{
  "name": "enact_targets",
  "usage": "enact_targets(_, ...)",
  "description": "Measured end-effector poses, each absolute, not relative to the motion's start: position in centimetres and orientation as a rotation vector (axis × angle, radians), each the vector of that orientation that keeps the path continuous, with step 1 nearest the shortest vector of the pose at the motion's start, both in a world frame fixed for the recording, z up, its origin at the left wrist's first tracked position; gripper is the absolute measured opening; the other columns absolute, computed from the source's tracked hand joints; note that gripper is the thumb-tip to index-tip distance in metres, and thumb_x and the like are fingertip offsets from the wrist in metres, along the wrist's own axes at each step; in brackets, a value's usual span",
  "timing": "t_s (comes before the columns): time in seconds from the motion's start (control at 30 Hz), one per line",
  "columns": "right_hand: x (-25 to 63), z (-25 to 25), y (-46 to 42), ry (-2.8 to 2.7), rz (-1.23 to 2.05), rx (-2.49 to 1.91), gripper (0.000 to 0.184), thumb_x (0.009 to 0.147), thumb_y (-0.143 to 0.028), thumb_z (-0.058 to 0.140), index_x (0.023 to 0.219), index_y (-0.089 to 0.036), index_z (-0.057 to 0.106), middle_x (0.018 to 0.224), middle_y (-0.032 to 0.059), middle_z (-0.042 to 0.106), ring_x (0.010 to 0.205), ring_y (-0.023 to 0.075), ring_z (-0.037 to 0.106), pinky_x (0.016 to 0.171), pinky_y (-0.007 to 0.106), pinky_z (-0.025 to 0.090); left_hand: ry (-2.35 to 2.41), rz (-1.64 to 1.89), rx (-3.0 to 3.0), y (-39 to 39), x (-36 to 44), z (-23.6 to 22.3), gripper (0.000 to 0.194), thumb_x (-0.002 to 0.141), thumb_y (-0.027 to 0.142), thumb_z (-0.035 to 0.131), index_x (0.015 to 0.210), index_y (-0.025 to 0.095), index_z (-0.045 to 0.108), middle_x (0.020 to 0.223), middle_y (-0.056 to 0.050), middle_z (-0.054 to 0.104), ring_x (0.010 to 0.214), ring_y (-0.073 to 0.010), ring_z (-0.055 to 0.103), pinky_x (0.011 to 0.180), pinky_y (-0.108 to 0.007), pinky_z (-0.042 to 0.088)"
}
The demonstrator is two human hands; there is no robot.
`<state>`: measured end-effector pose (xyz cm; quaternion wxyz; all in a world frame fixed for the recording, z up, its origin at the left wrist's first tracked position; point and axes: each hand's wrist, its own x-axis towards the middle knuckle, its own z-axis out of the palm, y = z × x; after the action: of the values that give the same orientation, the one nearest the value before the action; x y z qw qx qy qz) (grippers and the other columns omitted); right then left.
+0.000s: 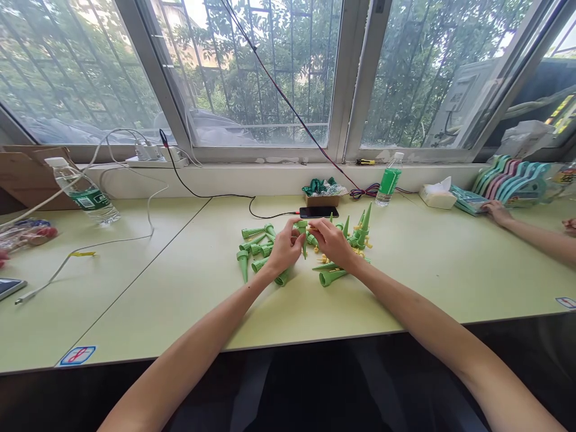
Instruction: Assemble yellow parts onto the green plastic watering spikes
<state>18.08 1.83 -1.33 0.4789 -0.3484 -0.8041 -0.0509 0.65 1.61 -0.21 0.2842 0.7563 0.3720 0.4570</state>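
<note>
My left hand (284, 247) and my right hand (332, 242) meet over the middle of the pale green table (189, 288). Together they pinch one green cone-shaped spike (303, 234), its tip pointing down. Several more green spikes (256, 246) lie in a loose pile to the left of my hands. Others stand upright (362, 228) or lie flat (332, 276) on the right, mixed with small yellow parts (323, 259).
A black phone (318, 212) lies behind the pile, with a cable leading to a power strip (155, 159) on the sill. Water bottles stand at left (83, 192) and at the back (389, 180). Another person's hand (497, 211) rests at far right beside coloured hangers (513, 177) and a tissue pack (437, 195).
</note>
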Motion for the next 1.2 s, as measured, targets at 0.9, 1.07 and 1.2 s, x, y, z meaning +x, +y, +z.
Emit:
enact_targets(0.9,18.34,-1.68,2.31,-1.894,-0.084,-0.845,0.019,0.101,-0.029,0.045,0.095,-0.021,0.061,0.086,0.0052,0.068,0.074,0.0172,0.062,0.069,0.029,0.048,0.944,1.181,2.213,1.57,0.38,-0.46,0.035,0.091,0.023,0.048,0.126,0.021,0.045,0.066,0.006,0.047,0.052,-0.0086,0.036,0.055,-0.021,0.034)
enact_targets(1.07,18.28,-1.51,2.13,-1.913,-0.085,-0.864,0.018,0.102,-0.03,0.046,0.096,-0.021,0.061,0.088,0.006,0.068,0.077,0.0177,0.062,0.069,0.028,0.048,0.955,1.213,2.162,1.51,0.55,-0.34,0.034,0.091,0.022,0.049,0.125,0.022,0.046,0.07,0.005,0.051,0.053,-0.0079,0.04,0.054,-0.02,0.035)
enact_targets(1.2,18.07,-1.18,1.71,-1.953,-0.07,-0.855,0.015,0.101,-0.03,0.049,0.104,-0.021,0.061,0.097,0.0079,0.067,0.082,0.0187,0.064,0.072,0.029,0.05,0.998,1.252,2.062,1.54,0.6,-0.15,0.034,0.091,0.024,0.05,0.124,0.021,0.047,0.07,0.004,0.053,0.051,-0.007,0.041,0.051,-0.019,0.035)
